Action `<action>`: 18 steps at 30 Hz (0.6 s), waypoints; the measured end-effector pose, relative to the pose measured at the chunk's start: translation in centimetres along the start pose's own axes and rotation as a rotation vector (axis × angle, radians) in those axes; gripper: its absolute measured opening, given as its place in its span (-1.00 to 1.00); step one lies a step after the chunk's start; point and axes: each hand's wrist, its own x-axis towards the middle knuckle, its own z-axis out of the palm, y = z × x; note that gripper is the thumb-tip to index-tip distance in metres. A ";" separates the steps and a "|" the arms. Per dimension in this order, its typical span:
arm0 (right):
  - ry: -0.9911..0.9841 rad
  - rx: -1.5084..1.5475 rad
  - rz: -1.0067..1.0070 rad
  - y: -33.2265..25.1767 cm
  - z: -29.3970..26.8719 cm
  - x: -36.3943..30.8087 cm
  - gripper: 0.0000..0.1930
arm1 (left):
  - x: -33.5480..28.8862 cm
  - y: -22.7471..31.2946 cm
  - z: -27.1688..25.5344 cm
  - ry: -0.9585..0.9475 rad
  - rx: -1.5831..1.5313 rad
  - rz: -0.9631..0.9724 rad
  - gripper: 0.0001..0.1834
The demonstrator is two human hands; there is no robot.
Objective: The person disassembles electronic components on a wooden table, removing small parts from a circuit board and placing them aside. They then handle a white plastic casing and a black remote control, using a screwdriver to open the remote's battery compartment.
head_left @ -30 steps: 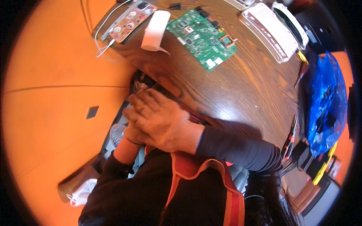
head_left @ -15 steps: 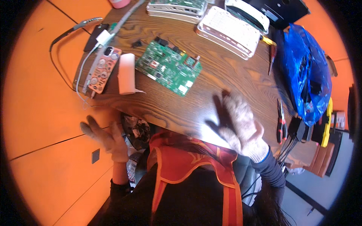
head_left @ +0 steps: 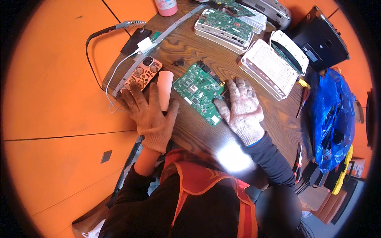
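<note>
A green circuit board (head_left: 199, 91) lies flat on the dark wooden table (head_left: 206, 135). My right hand (head_left: 242, 110), in a soiled knit glove, rests flat with spread fingers just right of the board, its thumb touching the board's edge. My left hand (head_left: 150, 112), also gloved, lies flat to the board's left, holding nothing. Its fingers lie partly over a pale pink oblong piece (head_left: 164, 88) and reach toward a phone in a patterned case (head_left: 142, 73).
White vented device shells (head_left: 269, 67) and another shell with a green board inside (head_left: 227, 26) sit at the back. A black box (head_left: 322, 39), blue plastic bag (head_left: 331, 115), pliers (head_left: 297, 160), a pink bottle (head_left: 166, 6) and a charging cable (head_left: 119, 67) surround the work area.
Both hands were clasped near my body a second ago. They separated, reached forward and now lie flat on the table on either side of the green board. The view tilted up.
</note>
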 end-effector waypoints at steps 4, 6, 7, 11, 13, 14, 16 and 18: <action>0.005 0.054 -0.055 2.1 -0.1 -0.6 -0.49 | 0.4 -0.4 0.1 0.134 0.433 0.182 -0.29; -0.013 -0.010 -0.030 3.1 -1.0 -1.4 -0.52 | 0.5 -0.2 -0.4 0.118 0.420 0.204 -0.30; -0.015 0.007 -0.024 3.6 -1.5 -1.7 -0.53 | 0.6 0.1 -0.9 0.113 0.391 0.221 -0.31; -0.147 0.087 0.040 3.7 -3.5 -2.9 -0.46 | 5.6 1.7 -0.8 0.204 0.354 0.515 -0.43; -0.139 0.140 0.030 3.1 -4.7 -3.6 -0.45 | 9.5 2.4 0.4 0.102 0.570 0.586 -0.52; -0.123 0.137 0.000 2.7 -5.2 -3.9 -0.46 | 11.6 2.8 1.3 0.010 0.725 0.595 -0.56; -0.106 0.146 -0.033 2.2 -6.1 -4.6 -0.47 | 14.2 3.7 2.8 0.031 0.777 0.711 -0.61; -0.082 0.173 -0.030 2.1 -6.7 -5.3 -0.50 | 14.9 3.8 2.4 0.017 0.721 0.789 -0.66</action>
